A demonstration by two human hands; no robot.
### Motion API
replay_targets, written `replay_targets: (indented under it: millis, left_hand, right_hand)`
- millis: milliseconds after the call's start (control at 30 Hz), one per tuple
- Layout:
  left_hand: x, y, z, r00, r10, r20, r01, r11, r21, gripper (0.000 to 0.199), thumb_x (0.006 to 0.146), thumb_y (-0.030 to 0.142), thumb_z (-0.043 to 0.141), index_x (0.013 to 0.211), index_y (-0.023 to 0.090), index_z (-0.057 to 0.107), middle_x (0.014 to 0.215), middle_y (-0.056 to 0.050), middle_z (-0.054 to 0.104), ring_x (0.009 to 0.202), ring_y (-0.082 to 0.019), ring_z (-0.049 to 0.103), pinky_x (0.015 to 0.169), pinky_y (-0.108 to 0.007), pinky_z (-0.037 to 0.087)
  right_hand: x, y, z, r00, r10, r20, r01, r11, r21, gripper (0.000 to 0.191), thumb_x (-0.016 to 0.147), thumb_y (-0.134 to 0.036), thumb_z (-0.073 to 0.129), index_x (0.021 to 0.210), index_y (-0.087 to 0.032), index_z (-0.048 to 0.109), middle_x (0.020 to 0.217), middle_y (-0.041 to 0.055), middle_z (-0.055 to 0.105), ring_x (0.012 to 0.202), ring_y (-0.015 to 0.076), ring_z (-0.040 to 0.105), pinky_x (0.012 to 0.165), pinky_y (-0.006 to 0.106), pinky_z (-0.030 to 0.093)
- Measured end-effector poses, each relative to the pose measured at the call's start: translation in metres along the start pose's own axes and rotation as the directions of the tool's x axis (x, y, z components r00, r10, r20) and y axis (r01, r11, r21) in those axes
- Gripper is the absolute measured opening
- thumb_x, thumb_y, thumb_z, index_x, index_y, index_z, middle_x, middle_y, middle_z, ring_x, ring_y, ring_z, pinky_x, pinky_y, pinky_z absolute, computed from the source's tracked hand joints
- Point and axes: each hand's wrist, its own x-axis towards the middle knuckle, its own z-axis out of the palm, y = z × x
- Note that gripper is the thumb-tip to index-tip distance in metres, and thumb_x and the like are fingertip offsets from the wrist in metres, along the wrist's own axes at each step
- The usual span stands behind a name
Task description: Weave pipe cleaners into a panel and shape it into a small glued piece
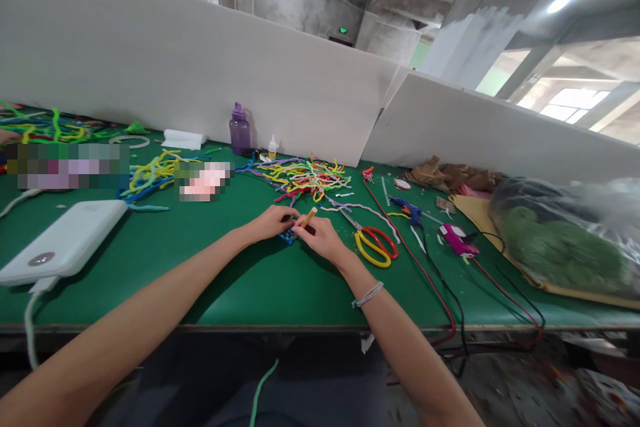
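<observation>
In the head view, the right hand (320,238) is closing its fingertips around a tan, wooden-looking stick (309,217), which is tilting up and to the right. The left hand (273,221) is curling its fingers over a small blue piece (287,236), which is lying on the green table (220,293) near the middle, just under the fingertips of both hands. Whether the left fingers are pinching it or only pressing on it, I cannot tell; the stick's lower end is hiding behind the right fingers.

For good control, the left fingertips should be bearing down close to where the right hand is working, while leaving its lower end a free path. A light grip low on the stick is probably giving finer control than a hard squeeze, and small strokes are likely disturbing the piece less (it is looking rather slight for its holder).

Farther off, a heap of colored fuzzy stems (313,180) is spreading behind the hands, and a stray lilac strand is trailing to the right. The scissors (376,248) are lying just right of the right hand, blades pointing far and left, so that elbow and wrist should be moving carefully around their handles.
</observation>
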Motion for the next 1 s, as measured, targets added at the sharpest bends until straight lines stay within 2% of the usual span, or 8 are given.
replay_targets:
  millis: [200, 467, 600, 767, 933, 1000]
  left_hand:
    - [-0.0004, -0.0017, -0.0007, 1.000, 0.003, 0.010, -0.003, 1.000, -0.006, 0.025, 0.078, 0.022, 0.047, 0.093, 0.014, 0.065, 0.069, -0.001, 0.061, 0.059, -0.010, 0.050, 0.056, -0.018, 0.035]
    - [-0.0002, -0.0043, 0.0011, 1.000, 0.000, 0.008, 0.000, 0.999, -0.034, 0.025, 0.078, 0.025, 0.047, 0.093, 0.015, 0.065, 0.073, -0.001, 0.063, 0.062, -0.011, 0.051, 0.058, -0.018, 0.036]
    - [0.0000, -0.0035, 0.0005, 1.000, 0.010, 0.008, -0.010, 1.000, -0.028, 0.025, 0.078, 0.022, 0.047, 0.093, 0.014, 0.065, 0.071, -0.001, 0.063, 0.060, -0.010, 0.050, 0.058, -0.019, 0.036]
    - [-0.0002, 0.0000, -0.0005, 1.000, 0.001, 0.019, 0.000, 0.996, -0.092, 0.025, 0.078, 0.024, 0.048, 0.093, 0.014, 0.065, 0.074, -0.001, 0.063, 0.063, -0.011, 0.051, 0.059, -0.018, 0.037]
    - [-0.0004, 0.0009, -0.0004, 1.000, -0.006, 0.022, 0.008, 0.995, -0.099, 0.025, 0.078, 0.026, 0.048, 0.092, 0.014, 0.065, 0.072, -0.001, 0.063, 0.060, -0.010, 0.050, 0.056, -0.018, 0.036]
    - [-0.0004, 0.0004, -0.0004, 1.000, 0.003, 0.019, -0.001, 0.995, -0.103, 0.025, 0.078, 0.025, 0.048, 0.092, 0.014, 0.066, 0.072, -0.002, 0.063, 0.061, -0.010, 0.050, 0.057, -0.018, 0.037]
  right_hand:
    - [0.0007, -0.0008, -0.0005, 0.998, 0.006, -0.064, -0.007, 1.000, -0.007, 0.021, 0.082, -0.031, 0.048, 0.081, -0.015, 0.063, 0.072, 0.0020, 0.063, 0.060, 0.0114, 0.053, 0.060, 0.021, 0.039]
    - [-0.0009, -0.0030, 0.0019, 1.000, -0.011, -0.001, 0.011, 1.000, -0.009, 0.020, 0.082, -0.030, 0.048, 0.080, -0.016, 0.063, 0.068, 0.0006, 0.062, 0.057, 0.0108, 0.052, 0.056, 0.020, 0.037]
    - [-0.0012, -0.0040, 0.0015, 0.997, 0.012, -0.073, -0.013, 1.000, -0.009, 0.021, 0.081, -0.031, 0.049, 0.080, -0.015, 0.063, 0.073, 0.0022, 0.064, 0.058, 0.0112, 0.053, 0.058, 0.021, 0.039]
    - [-0.0029, -0.0067, 0.0044, 1.000, -0.017, 0.023, 0.017, 1.000, -0.017, 0.022, 0.082, -0.031, 0.047, 0.079, -0.016, 0.063, 0.070, 0.0018, 0.063, 0.060, 0.0119, 0.054, 0.058, 0.021, 0.039]
    - [-0.0029, -0.0079, 0.0045, 1.000, 0.011, -0.009, -0.011, 1.000, -0.020, 0.022, 0.082, -0.031, 0.048, 0.080, -0.015, 0.064, 0.072, 0.0023, 0.064, 0.058, 0.0112, 0.053, 0.057, 0.021, 0.039]
    - [-0.0029, -0.0089, 0.0040, 1.000, 0.010, 0.012, -0.010, 1.000, -0.003, 0.022, 0.082, -0.030, 0.047, 0.079, -0.015, 0.064, 0.072, 0.0021, 0.064, 0.058, 0.0110, 0.054, 0.057, 0.020, 0.039]
